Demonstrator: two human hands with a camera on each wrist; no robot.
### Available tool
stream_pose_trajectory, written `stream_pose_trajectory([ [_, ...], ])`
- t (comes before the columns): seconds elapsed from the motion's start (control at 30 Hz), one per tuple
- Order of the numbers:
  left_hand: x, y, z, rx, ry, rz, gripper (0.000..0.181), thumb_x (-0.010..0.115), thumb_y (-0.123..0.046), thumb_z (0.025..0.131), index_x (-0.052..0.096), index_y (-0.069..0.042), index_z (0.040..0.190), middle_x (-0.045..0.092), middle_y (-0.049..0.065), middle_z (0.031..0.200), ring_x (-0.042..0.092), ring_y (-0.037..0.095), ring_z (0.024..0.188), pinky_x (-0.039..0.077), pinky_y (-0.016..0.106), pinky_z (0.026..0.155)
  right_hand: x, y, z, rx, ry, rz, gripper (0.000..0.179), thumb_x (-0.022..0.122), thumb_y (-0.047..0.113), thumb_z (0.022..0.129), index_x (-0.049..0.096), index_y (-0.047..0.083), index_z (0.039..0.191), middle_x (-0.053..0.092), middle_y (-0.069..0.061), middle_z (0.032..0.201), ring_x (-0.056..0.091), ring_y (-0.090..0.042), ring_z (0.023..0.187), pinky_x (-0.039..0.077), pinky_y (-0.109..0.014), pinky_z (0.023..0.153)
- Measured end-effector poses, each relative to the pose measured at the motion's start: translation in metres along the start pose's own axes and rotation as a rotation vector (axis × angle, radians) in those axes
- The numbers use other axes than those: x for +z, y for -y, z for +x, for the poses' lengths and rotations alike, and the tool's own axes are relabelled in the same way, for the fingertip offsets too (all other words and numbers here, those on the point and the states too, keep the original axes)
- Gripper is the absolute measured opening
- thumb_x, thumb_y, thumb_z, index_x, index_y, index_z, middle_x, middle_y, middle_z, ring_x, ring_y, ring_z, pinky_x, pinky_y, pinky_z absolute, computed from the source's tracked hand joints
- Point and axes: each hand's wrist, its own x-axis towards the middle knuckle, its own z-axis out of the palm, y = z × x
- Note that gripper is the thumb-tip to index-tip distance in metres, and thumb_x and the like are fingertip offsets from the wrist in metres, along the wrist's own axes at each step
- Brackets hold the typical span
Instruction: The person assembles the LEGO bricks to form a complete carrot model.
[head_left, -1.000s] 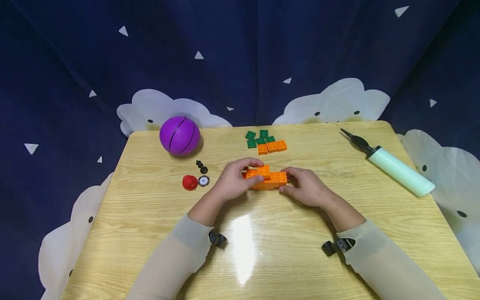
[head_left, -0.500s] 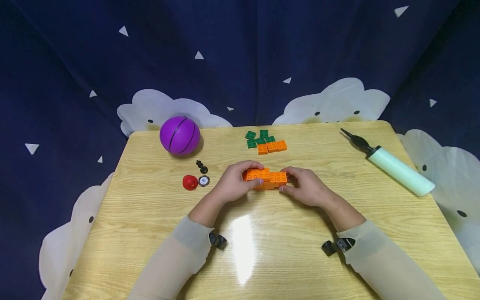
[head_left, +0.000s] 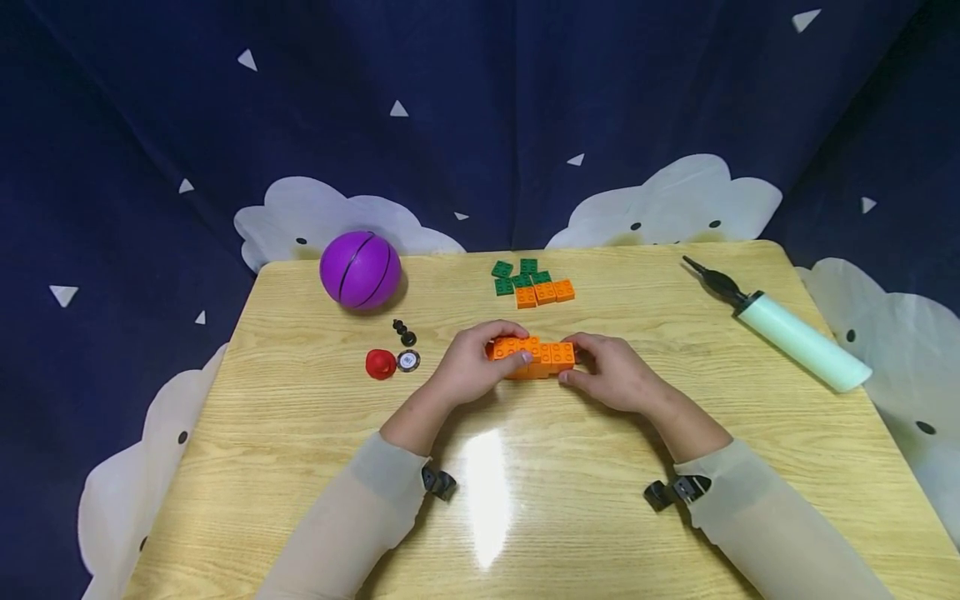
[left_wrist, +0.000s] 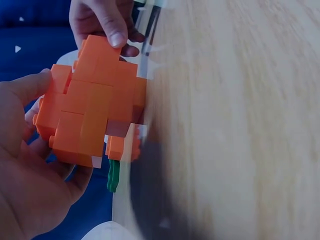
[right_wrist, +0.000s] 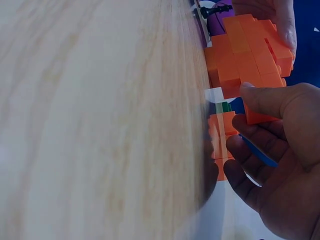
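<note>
A block of joined orange toy bricks (head_left: 561, 357), stepped and several bricks wide, lies between both hands at the table's middle. My left hand (head_left: 467, 363) wraps its left end, thumb across the near side and fingers behind. In the left wrist view, the left thumb (left_wrist: 31, 86) touches an upper brick at the edge of the orange block (left_wrist: 90, 107). Round the right end curls my right hand (head_left: 613, 372); its thumb (right_wrist: 262, 97) presses one face of the build in the right wrist view, with the index finger opposite. The palms hide parts of both ends.
Behind the build lie several green bricks (head_left: 522, 281) and a row of orange bricks (head_left: 544, 292). To the left are a purple ball (head_left: 360, 271), a black chess piece (head_left: 405, 335), a small red hat (head_left: 380, 364) and a poker chip (head_left: 408, 361). A hand pump (head_left: 798, 337) lies right.
The raised orange brick on top has come down level with the brick beside it under my left hand. The left thumb has shifted slightly right; my right hand stays put.
</note>
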Motion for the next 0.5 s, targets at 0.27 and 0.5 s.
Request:
stream_pose_trajectory([
  [0.27,0.0048,0.0046,-0.0021,-0.017,-0.039,-0.078,0.023,0.079,-0.034,0.093,0.073,-0.029,0.115,0.07,-0.012,0.119,0.059,0.013,0.122,0.045,0.041,0.109,0.0009,-0.0004,0.0002,-0.013,-0.006,0.006,0.041,0.079,0.025,0.094,0.065,0.011,0.13,0.071,-0.008,0.124,0.066,-0.026,0.114,0.052,-0.051,0.1],
  [0.5,0.0103,0.009,-0.0021,-0.019,-0.077,-0.08,0.022,0.081,-0.034,0.091,0.075,-0.032,0.112,0.07,-0.014,0.118,0.059,0.012,0.123,0.044,0.04,0.11,0.0012,-0.0021,-0.0001,-0.013,-0.009,-0.009,0.041,0.079,0.027,0.094,0.065,0.012,0.13,0.071,-0.007,0.124,0.065,-0.026,0.113,0.051,-0.051,0.101],
])
